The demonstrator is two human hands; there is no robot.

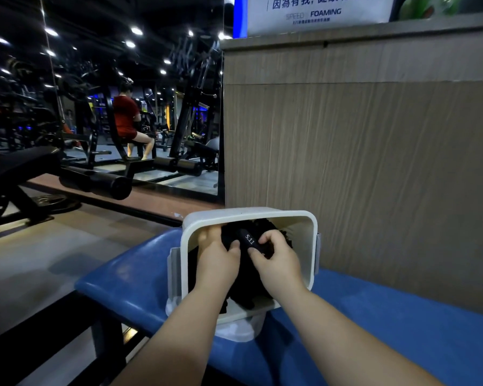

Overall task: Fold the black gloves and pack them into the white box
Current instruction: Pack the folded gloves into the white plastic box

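A white box (308,246) with grey side clips sits on a blue padded bench, its opening facing me. Black gloves (248,240) lie bundled inside it, and a strap printed "5.11" shows on top. My left hand (219,256) reaches into the left side of the box, its fingers curled round the gloves. On the right, my right hand (276,257) pinches the strap end of the bundle with thumb and fingers. The lower part of the gloves is hidden behind my hands and wrists.
The blue bench (388,316) runs right and toward me. A wood-grain panel wall (374,135) rises just behind the box. To the left are a mirror, black gym machines (95,182) and a person in red seated far off. Grey floor lies at lower left.
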